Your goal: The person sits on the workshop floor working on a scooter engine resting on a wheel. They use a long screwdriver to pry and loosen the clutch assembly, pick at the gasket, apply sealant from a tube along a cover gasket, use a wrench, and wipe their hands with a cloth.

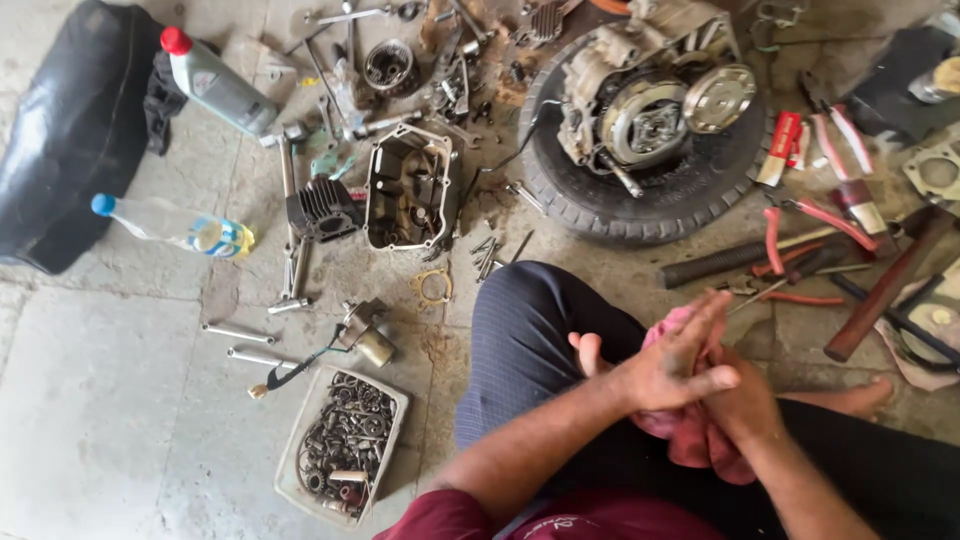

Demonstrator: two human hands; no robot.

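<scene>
Both hands, left hand (670,370) and right hand (735,405), gripped a pink rag (690,440), wiping, near the tyre-mounted engine (640,100), still opened, parts scattered.

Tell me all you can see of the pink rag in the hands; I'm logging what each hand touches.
The pink rag is a soft, crumpled cloth, reddish pink with darker, soiled-looking folds. It is bunched between the two hands above the person's lap: the left hand lies across its top with fingers stretched out, and the right hand grips it from the other side. One fold peeks out above the left hand's fingers, and a larger wad hangs below the right hand against the dark trousers. Most of it is hidden by the hands.
</scene>
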